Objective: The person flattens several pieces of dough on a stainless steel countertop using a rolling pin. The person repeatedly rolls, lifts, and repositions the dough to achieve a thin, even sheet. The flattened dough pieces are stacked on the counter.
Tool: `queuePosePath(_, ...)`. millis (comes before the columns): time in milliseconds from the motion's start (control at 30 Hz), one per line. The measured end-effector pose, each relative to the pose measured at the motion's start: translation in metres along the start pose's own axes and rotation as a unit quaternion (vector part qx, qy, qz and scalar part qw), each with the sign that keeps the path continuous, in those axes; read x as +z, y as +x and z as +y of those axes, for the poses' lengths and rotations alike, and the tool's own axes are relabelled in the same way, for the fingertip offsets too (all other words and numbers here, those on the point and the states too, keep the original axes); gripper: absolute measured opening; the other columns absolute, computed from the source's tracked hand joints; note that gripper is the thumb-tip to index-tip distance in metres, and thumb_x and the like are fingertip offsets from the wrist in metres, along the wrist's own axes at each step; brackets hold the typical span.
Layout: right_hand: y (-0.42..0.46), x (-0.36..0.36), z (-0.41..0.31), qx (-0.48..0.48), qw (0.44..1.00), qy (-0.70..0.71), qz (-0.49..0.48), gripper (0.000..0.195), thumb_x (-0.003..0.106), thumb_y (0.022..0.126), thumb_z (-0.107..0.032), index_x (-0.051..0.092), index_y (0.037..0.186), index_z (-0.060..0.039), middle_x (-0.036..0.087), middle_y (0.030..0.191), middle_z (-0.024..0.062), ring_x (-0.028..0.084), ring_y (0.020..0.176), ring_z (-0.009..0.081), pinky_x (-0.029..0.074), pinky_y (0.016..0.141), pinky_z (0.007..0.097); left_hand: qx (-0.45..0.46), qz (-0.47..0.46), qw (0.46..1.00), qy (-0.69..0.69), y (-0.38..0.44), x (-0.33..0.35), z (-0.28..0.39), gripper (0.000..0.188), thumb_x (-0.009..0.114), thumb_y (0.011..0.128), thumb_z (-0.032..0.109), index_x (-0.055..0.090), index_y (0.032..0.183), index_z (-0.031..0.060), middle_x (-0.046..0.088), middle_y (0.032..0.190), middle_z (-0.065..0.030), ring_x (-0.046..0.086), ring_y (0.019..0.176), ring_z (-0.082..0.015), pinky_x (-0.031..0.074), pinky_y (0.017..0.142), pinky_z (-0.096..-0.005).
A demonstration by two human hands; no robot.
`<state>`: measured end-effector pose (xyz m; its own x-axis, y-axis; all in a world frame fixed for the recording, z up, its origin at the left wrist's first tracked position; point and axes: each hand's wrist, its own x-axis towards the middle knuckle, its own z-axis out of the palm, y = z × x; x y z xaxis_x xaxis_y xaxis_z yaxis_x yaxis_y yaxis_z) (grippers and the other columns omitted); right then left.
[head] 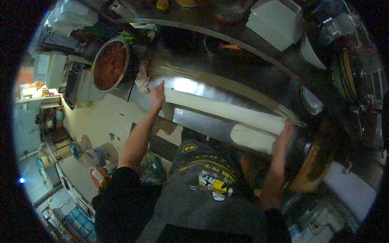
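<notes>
A long pale strip, which looks like dough, is stretched between my hands above a shiny metal worktop. My left hand grips its left end, the thumb pointing up. At the right end, my right hand is closed on the strip and is partly blurred. A second, shorter pale piece hangs or lies just below the strip, reaching to my right hand; whether it is the same piece I cannot tell. A crumpled cloth lies close to the left of my left hand.
A round metal basin of reddish-brown food stands at the left, with green leaves behind it. A raised metal rim curves across the back. White containers stand at the back right, a white bowl at the right.
</notes>
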<state>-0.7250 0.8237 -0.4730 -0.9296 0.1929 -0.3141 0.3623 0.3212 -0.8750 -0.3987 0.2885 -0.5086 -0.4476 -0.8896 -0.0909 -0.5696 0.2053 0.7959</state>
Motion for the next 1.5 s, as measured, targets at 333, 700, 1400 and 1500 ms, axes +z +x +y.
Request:
queuePosePath(333,0.05,0.013,0.073,-0.06,0.971,-0.203,-0.107,0.044,0.062,0.092,-0.035,0.058,0.124,-0.0049,0.063,0.108,0.0093,0.059,0.096,0.0201,0.049,0.083,0.0341,-0.05,-0.02,0.998,-0.009,0.017,0.039,-0.009,0.06,0.049,0.098,0.05,0.055,0.069,-0.0035,0.055,0.06,-0.0108,0.049,0.059,-0.0185,0.041,0.059,-0.0383)
queuePosePath(700,-0.011,0.032,-0.023,0.017,0.982,-0.029,-0.187,0.041,0.059,0.094,-0.026,0.055,0.128,-0.0033,0.062,0.115,0.009,0.059,0.098,0.0197,0.048,0.086,0.0348,0.015,0.023,0.992,-0.126,0.023,-0.029,0.102,0.055,0.051,0.098,0.047,0.054,0.069,0.001,0.047,0.058,-0.002,0.042,0.053,-0.0133,0.035,0.05,-0.0349)
queuePosePath(1400,-0.329,0.421,-0.025,0.305,0.699,0.519,-0.386,0.058,0.045,0.101,-0.039,0.028,0.148,-0.0087,0.038,0.149,0.009,0.034,0.138,0.0253,0.025,0.116,0.0413,-0.07,-0.082,0.994,0.007,0.044,-0.033,0.028,0.048,0.057,0.096,0.04,0.063,0.077,-0.0036,0.06,0.062,-0.0149,0.054,0.058,-0.0176,0.044,0.057,-0.0368)
queuePosePath(1500,-0.332,0.427,-0.027,0.296,0.713,0.515,-0.374,0.058,0.045,0.101,-0.04,0.029,0.147,-0.0072,0.039,0.149,0.0103,0.036,0.138,0.0253,0.026,0.116,0.0402,-0.046,-0.021,0.997,0.067,0.044,-0.024,0.028,0.044,0.061,0.094,0.036,0.062,0.075,-0.004,0.058,0.061,-0.0146,0.054,0.057,-0.0186,0.043,0.056,-0.0374)
